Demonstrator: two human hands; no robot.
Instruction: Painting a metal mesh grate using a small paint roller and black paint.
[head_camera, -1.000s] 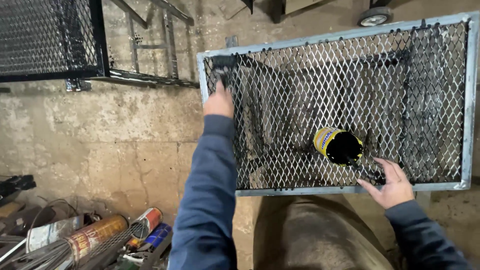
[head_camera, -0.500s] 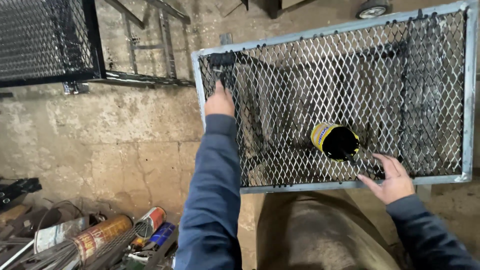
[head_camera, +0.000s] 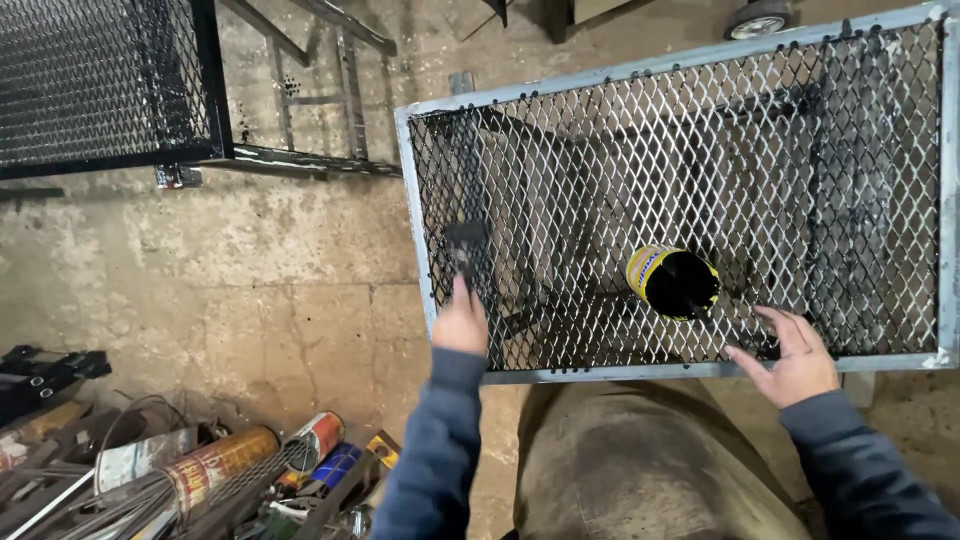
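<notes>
A grey metal frame (head_camera: 690, 369) filled with expanded mesh (head_camera: 600, 180) lies flat in front of me, the mesh partly coated black. My left hand (head_camera: 460, 322) grips a small black brush (head_camera: 467, 245) whose head rests on the mesh near the frame's left side. A tin with a yellow label (head_camera: 672, 282), black inside, lies tilted on the mesh. Just right of the tin, my right hand (head_camera: 795, 355) rests on the mesh by the near frame bar, fingers spread and holding nothing.
A black mesh panel on a frame (head_camera: 100, 90) stands at the upper left on the concrete floor (head_camera: 270, 290). Spray cans (head_camera: 215, 465), wire and scrap clutter the lower left. A wheel (head_camera: 757, 17) shows at the top edge.
My left hand has drawn the brush toward me along the left side of the mesh. My right hand has stayed by the near bar.
</notes>
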